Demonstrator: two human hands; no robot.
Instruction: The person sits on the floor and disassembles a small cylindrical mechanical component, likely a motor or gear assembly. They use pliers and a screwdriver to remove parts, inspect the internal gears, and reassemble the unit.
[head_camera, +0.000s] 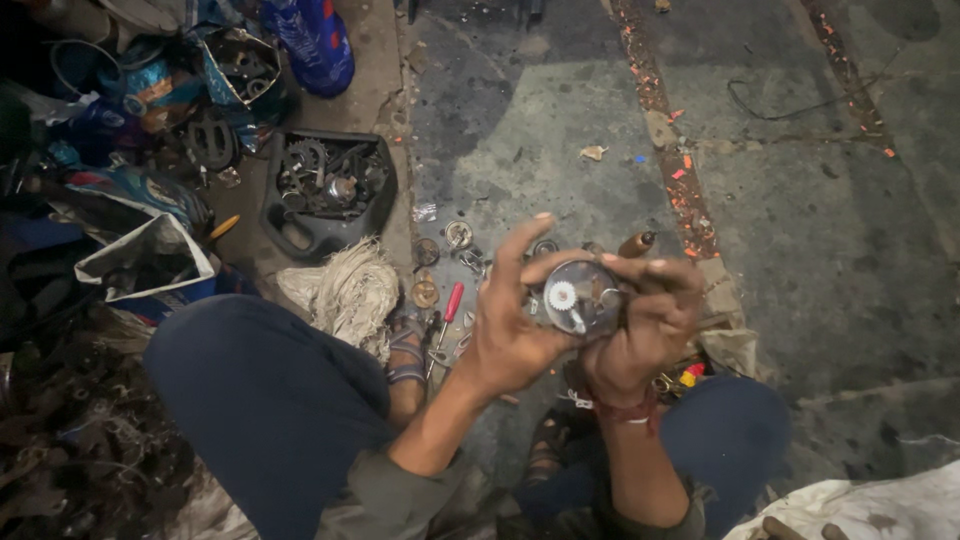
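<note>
Round gear housing (582, 297) between hands; parts tray (325, 190) far left, behind knee

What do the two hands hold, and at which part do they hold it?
Both hands, left hand and right hand, hold one round metal part with a small white gear by its rim, fingers wrapped around the edge.

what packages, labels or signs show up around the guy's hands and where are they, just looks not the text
Blue plastic bag: top, left of centre, blue with red patches.
Open printed pouch: upper left, blue and orange, holding metal parts.
Open bag: left by the knee, white lining, blue outside.
No signs or screens.
</note>
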